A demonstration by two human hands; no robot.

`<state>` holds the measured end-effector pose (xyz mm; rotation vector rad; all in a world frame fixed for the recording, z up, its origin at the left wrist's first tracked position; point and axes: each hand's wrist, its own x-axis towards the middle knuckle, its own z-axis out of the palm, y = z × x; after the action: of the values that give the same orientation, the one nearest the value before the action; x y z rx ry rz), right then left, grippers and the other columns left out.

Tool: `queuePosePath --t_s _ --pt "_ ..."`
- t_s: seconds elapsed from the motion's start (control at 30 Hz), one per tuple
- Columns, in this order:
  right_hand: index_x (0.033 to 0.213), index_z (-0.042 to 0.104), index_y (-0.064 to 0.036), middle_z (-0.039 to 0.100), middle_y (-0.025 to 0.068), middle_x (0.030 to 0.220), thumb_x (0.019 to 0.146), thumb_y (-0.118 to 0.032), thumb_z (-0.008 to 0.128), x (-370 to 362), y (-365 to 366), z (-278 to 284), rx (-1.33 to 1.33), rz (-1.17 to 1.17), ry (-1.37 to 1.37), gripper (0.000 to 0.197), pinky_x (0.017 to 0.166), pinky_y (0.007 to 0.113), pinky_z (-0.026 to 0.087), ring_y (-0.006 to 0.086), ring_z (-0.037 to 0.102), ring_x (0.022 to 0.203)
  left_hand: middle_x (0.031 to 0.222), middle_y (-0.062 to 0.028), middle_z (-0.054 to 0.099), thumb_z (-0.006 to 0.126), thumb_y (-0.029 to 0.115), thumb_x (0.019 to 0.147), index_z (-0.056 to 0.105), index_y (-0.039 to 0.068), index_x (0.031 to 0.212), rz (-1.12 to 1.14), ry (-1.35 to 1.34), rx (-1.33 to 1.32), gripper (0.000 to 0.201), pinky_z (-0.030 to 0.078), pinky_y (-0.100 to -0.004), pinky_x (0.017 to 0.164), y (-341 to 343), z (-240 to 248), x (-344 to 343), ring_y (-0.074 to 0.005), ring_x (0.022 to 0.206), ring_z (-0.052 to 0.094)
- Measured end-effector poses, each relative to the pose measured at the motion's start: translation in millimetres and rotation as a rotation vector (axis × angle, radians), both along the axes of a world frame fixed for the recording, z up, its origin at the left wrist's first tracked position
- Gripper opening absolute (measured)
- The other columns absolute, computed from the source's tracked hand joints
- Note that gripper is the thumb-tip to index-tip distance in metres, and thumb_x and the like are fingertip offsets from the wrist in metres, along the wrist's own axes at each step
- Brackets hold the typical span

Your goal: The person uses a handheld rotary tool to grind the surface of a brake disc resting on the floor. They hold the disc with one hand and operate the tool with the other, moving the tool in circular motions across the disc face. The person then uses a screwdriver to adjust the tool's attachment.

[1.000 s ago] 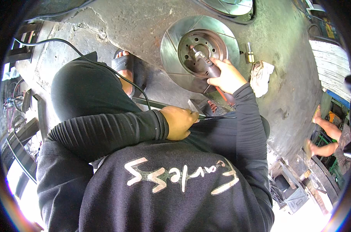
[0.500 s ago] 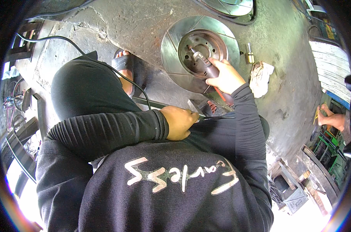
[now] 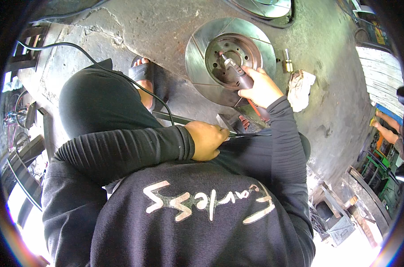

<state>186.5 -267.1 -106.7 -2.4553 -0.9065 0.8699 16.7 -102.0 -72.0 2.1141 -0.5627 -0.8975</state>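
My right hand is wrapped round a grey and orange rotary tool, its narrow nose pointing up and left. The small tip sits at a hole in the raised hub of a slotted brake disc, which lies on the floor; contact is hard to tell. Close to my waist, my left hand is closed on the black power cable. That cable passes under the left wrist and over my left knee; the fingertips are partly hidden.
Right of the disc are a screwdriver and a crumpled pale cloth. A second disc lies at the far edge, beside a dark hose. Another person's bare limbs show at the right rim, near a white slatted surface.
The rotary tool's tip has shifted very slightly up and right on the hub. My left hand stays put. At the right rim the other person's limbs have moved.
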Motion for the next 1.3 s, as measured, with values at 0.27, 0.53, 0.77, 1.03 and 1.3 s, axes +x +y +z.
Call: queuePosePath --t_s 0.27,0.53,0.77,1.03,1.3 --pt "0.136 0.043 -0.0026 0.050 0.0250 0.113 0.068 -0.022 0.075 0 3 4 -0.117 -0.116 0.051 0.078 0.093 0.038 0.043 0.0372 0.054 0.106 0.094 -0.0202 0.064 0.062 0.019 0.074 0.055 0.000 0.105 0.001 -0.001 -0.001 0.037 0.051 -0.0445 0.076 1 3 0 -0.0362 0.088 0.064" --pt "0.133 0.046 -0.0042 0.050 0.0289 0.112 0.067 -0.023 0.069 -2 2 3 -0.070 -0.132 0.018 0.073 0.091 0.040 0.046 0.0415 0.057 0.102 0.094 -0.0195 0.064 0.064 0.021 0.075 0.053 0.000 0.109 -0.016 -0.022 -0.002 0.042 0.052 -0.0443 0.076 0 0 0 -0.0361 0.087 0.064" --pt "0.134 0.045 -0.0035 0.050 0.0277 0.111 0.067 -0.024 0.071 1 -1 7 -0.106 -0.152 0.007 0.074 0.091 0.039 0.046 0.0401 0.056 0.101 0.093 -0.0185 0.064 0.063 0.020 0.075 0.054 0.001 0.107 0.001 -0.027 -0.014 0.038 0.051 -0.0438 0.075 -1 -1 -1 -0.0352 0.087 0.064" --pt "0.133 0.046 -0.0018 0.050 0.0246 0.109 0.067 -0.022 0.073 5 -6 9 -0.124 -0.199 0.017 0.075 0.091 0.038 0.045 0.0367 0.056 0.101 0.098 -0.0195 0.062 0.065 0.024 0.076 0.050 0.000 0.116 -0.030 -0.007 0.004 0.049 0.052 -0.0458 0.075 -1 3 2 -0.0371 0.086 0.064" --pt "0.135 0.044 -0.0026 0.051 0.0265 0.111 0.067 -0.023 0.073 5 -8 6 -0.127 -0.199 -0.013 0.077 0.091 0.038 0.045 0.0383 0.056 0.102 0.098 -0.0199 0.062 0.065 0.025 0.076 0.050 0.001 0.116 -0.026 -0.035 -0.011 0.049 0.052 -0.0460 0.075 0 4 1 -0.0371 0.087 0.064"
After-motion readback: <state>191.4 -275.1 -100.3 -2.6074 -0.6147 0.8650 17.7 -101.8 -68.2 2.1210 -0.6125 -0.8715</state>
